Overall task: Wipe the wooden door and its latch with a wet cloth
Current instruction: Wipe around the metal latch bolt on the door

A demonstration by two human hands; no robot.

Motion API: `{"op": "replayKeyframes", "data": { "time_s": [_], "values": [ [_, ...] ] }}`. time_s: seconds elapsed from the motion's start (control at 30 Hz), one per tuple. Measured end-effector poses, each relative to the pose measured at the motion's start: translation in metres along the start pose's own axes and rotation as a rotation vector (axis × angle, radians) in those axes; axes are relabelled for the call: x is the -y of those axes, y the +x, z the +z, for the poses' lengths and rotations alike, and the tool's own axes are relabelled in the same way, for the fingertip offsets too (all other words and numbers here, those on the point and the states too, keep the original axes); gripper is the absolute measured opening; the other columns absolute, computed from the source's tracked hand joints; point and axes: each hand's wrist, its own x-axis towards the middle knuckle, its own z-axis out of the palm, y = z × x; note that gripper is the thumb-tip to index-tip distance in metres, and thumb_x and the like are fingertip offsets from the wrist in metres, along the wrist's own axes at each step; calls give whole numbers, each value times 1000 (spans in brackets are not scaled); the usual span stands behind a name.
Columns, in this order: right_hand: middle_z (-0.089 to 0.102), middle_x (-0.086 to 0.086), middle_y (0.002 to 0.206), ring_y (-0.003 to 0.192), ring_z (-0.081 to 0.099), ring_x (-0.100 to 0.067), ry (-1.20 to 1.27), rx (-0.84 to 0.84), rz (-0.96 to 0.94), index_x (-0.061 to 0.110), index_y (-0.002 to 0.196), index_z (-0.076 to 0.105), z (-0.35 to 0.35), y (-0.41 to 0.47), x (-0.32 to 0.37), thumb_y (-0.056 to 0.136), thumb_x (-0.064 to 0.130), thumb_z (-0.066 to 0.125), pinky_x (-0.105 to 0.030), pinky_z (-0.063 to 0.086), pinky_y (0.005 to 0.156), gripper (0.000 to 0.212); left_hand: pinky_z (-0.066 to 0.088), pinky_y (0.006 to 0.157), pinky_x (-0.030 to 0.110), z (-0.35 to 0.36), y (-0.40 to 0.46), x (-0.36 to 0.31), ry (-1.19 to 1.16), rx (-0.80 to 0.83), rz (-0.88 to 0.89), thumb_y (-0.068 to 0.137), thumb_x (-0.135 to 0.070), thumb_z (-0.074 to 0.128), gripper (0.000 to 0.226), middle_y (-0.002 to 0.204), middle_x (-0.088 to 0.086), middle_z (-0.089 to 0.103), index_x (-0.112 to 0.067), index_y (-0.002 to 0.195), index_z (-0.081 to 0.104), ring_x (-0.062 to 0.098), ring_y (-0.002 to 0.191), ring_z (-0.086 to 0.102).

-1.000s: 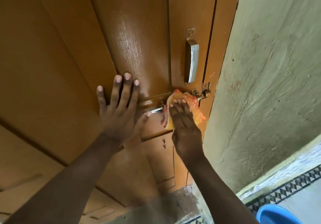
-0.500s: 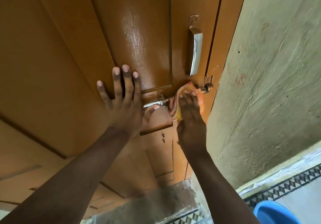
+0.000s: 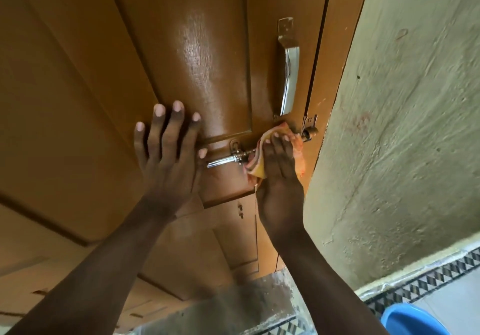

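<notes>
A brown wooden door (image 3: 202,49) fills the upper left, glossy and wet-looking on its centre panel. Its metal latch bolt (image 3: 228,159) runs across below the panel toward the staple (image 3: 309,129) at the door's right edge. My right hand (image 3: 279,176) presses an orange and yellow cloth (image 3: 259,165) onto the right part of the bolt, hiding that section. My left hand (image 3: 166,150) lies flat on the door left of the latch, fingers spread, thumb near the bolt's left end.
A silver pull handle (image 3: 288,67) is mounted above the latch. A rough greenish wall (image 3: 402,127) stands right of the door frame. A blue tub (image 3: 413,320) sits on the patterned tile floor at the bottom right.
My right hand with the cloth has slid up and right along the bolt toward the door edge. The left hand stays pressed flat on the door.
</notes>
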Motion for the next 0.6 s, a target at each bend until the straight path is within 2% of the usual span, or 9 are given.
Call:
{"op": "replayKeyframes", "data": {
  "time_s": [0.07, 0.13, 0.2, 0.23, 0.33, 0.43, 0.47, 0.53, 0.6],
  "values": [
    [38, -18, 161, 152, 26, -38, -8, 32, -58, 0, 152, 43, -2, -3, 4, 84, -5, 57, -50, 62, 91, 69, 25, 119, 48, -7, -13, -2, -139, 33, 20, 100, -31, 53, 43, 141, 14, 46, -10, 135, 64, 36, 132, 43],
    [39, -17, 161, 152, 27, -38, -56, 75, -164, 1, 152, 43, -7, -5, -1, 82, -3, 52, -46, 60, 94, 71, 38, 98, 48, -13, -26, -5, -190, 115, 86, 102, -30, 56, 34, 124, 13, 56, -10, 124, 71, 34, 107, 51],
    [43, -16, 159, 151, 32, -36, -83, 58, -178, 2, 151, 45, -12, -2, -10, 82, -4, 66, -45, 53, 101, 72, 40, 78, 44, -14, -27, -3, -232, 186, 145, 100, -23, 64, 26, 110, 13, 67, -8, 118, 76, 31, 92, 52],
    [44, -17, 158, 150, 34, -36, -68, 35, -134, 2, 150, 46, -13, 2, -11, 82, -3, 73, -46, 50, 103, 73, 40, 73, 41, -15, -25, -3, -264, 227, 147, 99, -19, 67, 25, 106, 14, 70, -6, 118, 76, 30, 89, 53],
    [42, -19, 158, 150, 31, -40, -24, -6, -24, -1, 150, 46, -4, 2, 4, 83, -9, 63, -47, 53, 102, 69, 44, 84, 27, -20, -18, -7, -456, 345, 5, 100, -11, 61, 26, 113, 15, 68, -8, 123, 74, 26, 99, 54],
    [38, -18, 161, 153, 25, -39, -78, 91, -197, 2, 152, 43, 3, -9, 12, 80, -5, 41, -43, 60, 93, 72, 49, 87, 32, -27, -15, -17, -550, 432, -135, 99, -4, 61, 21, 114, 16, 63, -14, 118, 64, 25, 99, 54],
    [40, -17, 161, 153, 26, -37, -107, 106, -288, 3, 152, 44, 1, -12, 5, 81, -4, 41, -42, 60, 93, 71, 50, 82, 29, -28, -12, -19, -538, 437, -157, 101, -8, 61, 17, 108, 17, 64, -12, 116, 67, 21, 91, 54],
    [45, -17, 157, 152, 28, -35, -143, 76, -378, 2, 149, 48, -8, -13, -18, 80, -6, 57, -46, 56, 101, 70, 38, 67, 17, -30, -6, -21, -500, 431, -148, 96, -7, 66, 23, 92, 15, 63, -3, 117, 75, 13, 76, 49],
    [45, -19, 156, 150, 29, -34, -141, 4, -257, 1, 148, 49, -15, -7, -36, 83, -1, 65, -55, 53, 103, 67, 33, 65, 17, -31, -3, -24, -516, 379, -114, 85, 5, 76, 27, 84, 13, 61, -1, 111, 79, 18, 70, 55]
  ]
}}
